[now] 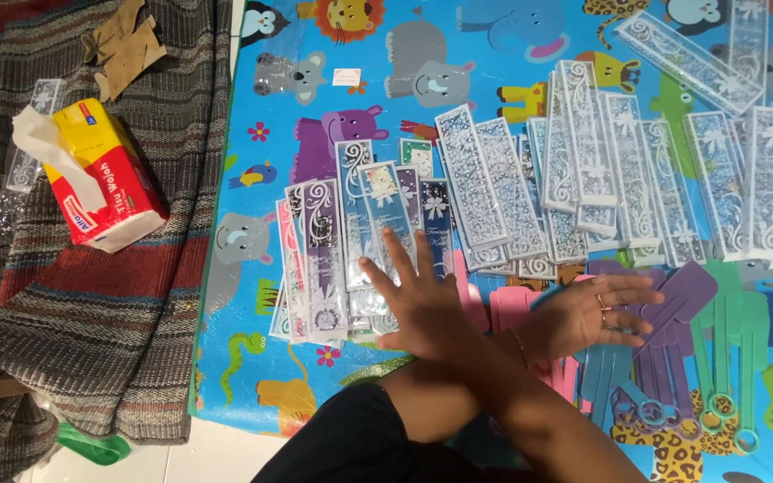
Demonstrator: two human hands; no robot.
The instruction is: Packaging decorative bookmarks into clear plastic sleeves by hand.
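A person's forearms cross over a play mat printed with cartoon animals, spread on the floor. The right hand, reaching across to the scene's left, lies flat with fingers spread wide, palm down on a row of wrapped bookmarks; it grips nothing. These narrow clear-sleeved cards, in purple, blue and pink with white scrollwork, lie side by side and overlapping, their long axes running near to far with a slight tilt, far ends leaning left.

The left hand, crossed to the right and wearing rings, is likewise open and flat, fingers pointing right, resting on foam fan sticks in purple, pink, blue and green. Those strips lie with their long axes running near to far, ringed ends toward the near edge.

Beyond both hands, a larger spread of white lace-patterned sleeves fans across the mat's right half, most standing near to far, a few at the far right corner set diagonally.

Off the mat to the left, a red-and-yellow tissue pack rests on a striped woven rug, a tissue pulled up from its top.
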